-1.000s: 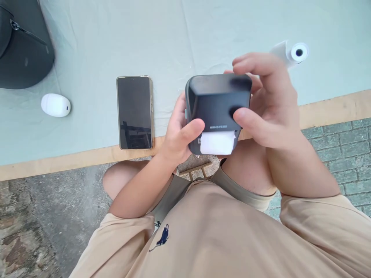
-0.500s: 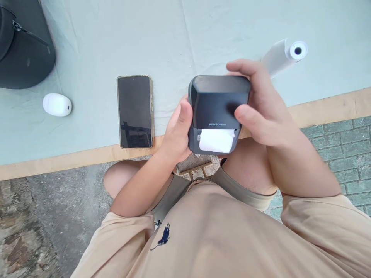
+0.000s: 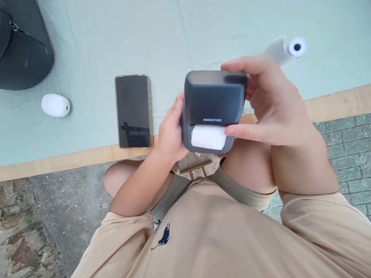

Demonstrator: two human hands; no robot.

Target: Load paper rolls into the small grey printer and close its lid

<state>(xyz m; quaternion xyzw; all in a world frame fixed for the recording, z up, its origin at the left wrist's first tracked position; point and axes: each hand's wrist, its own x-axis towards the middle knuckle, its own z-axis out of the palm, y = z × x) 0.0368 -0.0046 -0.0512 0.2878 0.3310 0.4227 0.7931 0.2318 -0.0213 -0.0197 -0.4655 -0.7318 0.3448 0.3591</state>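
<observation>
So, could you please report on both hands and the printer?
Left hand holding NIIMBOT printer. Right hand alongside, thumb at edge of white paper strip. Smartphone and paper roll lie apart; nothing visibly in the way.

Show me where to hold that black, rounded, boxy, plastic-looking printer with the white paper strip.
I'd hold the printer by its two sides, coming from left and right: it's chunky, and the left hand lies along one side. I'd keep off the near end, where the paper strip comes out; the thumb of the right hand is at the strip's edge.
</observation>
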